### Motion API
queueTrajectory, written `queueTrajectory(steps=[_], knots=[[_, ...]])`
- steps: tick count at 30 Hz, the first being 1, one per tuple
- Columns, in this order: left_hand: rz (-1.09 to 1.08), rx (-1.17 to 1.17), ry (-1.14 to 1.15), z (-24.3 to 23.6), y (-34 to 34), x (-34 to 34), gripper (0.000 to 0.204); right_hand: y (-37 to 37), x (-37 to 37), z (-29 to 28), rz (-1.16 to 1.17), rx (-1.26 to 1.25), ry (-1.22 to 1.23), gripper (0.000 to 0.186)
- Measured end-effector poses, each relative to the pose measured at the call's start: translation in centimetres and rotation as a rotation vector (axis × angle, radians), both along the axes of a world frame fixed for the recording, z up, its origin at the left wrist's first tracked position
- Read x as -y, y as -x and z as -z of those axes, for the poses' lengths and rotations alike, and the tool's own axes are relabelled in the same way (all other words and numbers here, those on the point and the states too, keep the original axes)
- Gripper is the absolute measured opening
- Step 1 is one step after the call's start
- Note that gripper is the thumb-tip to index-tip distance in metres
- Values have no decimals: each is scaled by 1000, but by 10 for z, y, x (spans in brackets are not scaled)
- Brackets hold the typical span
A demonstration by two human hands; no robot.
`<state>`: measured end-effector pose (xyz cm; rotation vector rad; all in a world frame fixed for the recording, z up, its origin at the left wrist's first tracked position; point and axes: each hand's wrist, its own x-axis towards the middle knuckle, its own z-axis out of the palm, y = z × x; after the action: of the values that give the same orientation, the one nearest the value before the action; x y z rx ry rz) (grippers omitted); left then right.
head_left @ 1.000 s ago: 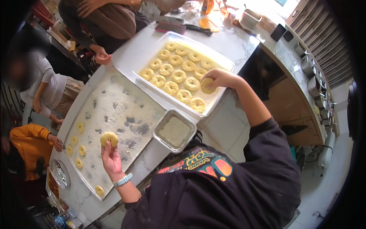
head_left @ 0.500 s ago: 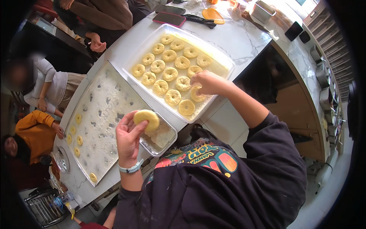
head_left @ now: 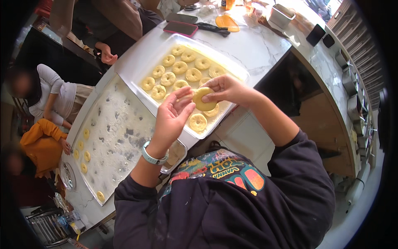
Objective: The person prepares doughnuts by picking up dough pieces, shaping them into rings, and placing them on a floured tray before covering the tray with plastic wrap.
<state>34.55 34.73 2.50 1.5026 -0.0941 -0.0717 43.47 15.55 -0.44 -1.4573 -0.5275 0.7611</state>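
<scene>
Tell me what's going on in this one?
A person is holding a round piece of dough in the right hand, above a white tray of dough rings. The left hand is right beside that piece, its fingers open; whether it touches is hard to tell. To the left lies a floured sheet with a few smaller rings near its far-left edge.

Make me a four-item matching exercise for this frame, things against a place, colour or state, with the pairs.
1. Right hand
2. Wristband
3. Pink-edged phone
4. Nearest metal pan

A. Partly hidden behind the left forearm
B. Beyond the white tray
C. Gripping a dough ring
D. Pale blue

Pairs: 1-C, 2-D, 3-B, 4-A
</scene>
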Motion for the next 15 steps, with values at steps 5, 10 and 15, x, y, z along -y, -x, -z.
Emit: queueTrajectory(steps=[5,10,15], knots=[[-116,-71,-30,-8,9,-20,36,-30,28,15,32,5,243,37],[-266,-144,47,2,26,-42,29,-57,34,40,-81,169,561,33],[-336,-173,98,13,36,-58,27,-59,29,54,-187,338,763,32]])
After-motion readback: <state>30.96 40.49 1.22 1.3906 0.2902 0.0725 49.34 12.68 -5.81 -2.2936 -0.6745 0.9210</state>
